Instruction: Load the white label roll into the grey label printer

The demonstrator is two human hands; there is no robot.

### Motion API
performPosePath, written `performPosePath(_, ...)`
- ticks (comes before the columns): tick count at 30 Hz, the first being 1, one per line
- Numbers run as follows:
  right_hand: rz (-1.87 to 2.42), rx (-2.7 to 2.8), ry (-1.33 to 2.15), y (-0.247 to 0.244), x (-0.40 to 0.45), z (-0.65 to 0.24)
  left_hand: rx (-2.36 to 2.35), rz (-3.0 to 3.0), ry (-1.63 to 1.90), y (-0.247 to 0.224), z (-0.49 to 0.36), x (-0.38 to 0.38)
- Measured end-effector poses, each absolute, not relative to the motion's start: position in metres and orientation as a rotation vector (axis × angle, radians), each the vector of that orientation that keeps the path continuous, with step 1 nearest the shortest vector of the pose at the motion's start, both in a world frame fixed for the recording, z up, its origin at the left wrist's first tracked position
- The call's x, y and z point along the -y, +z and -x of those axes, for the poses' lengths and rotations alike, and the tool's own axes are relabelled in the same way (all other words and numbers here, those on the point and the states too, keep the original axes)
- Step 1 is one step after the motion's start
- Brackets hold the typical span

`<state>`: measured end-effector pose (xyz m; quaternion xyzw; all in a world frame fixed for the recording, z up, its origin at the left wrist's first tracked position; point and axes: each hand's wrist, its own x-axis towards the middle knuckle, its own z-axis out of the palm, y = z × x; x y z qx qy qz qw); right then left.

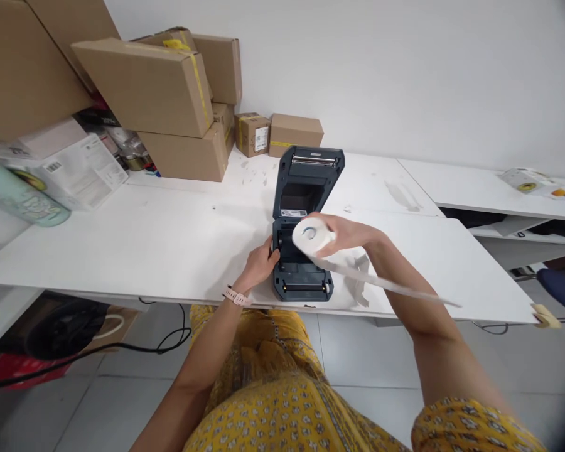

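Light is bright and diffuse, with a soft shadow on the smooth white table [169, 232] left of the left hand [258, 267]. Blur softens the long white paper strip [376, 280] below the right hand [346, 232]; farther right, the corners darken.

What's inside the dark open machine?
Inside the dark machine, a black roller shows near the front edge. The white roll, held in the right hand, hides part of the middle.

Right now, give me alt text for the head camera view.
A right hand holds a round white roll with a trailing strip above an open, dark blue-grey hinged machine, while the left hand touches its side. Brown cardboard boxes stand farther back on the white table.
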<state>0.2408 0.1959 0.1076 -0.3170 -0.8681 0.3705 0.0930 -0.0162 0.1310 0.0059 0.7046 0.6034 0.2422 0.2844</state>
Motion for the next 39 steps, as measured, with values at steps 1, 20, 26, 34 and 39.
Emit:
performPosePath(1,0.946,2.682,1.046,0.109,-0.200,-0.221,-1.617,-1.885,0.647,0.005,0.016,-0.131)
performPosePath(20,1.142,2.864,0.392,0.061,-0.183,-0.180,-1.625,-1.815,0.670,0.006,0.014,-0.128)
performPosePath(26,0.990,2.720,0.467,0.045,-0.086,-0.209,-1.650,-1.805,0.692,0.005,0.011,-0.126)
performPosePath(34,1.077,2.661,0.413,0.024,-0.053,-0.201,-1.789,-1.790,0.680,0.006,0.005,-0.120)
performPosePath(39,1.077,2.643,0.501,0.028,-0.052,-0.202,-1.779,-1.770,0.713,0.001,0.006,-0.121)
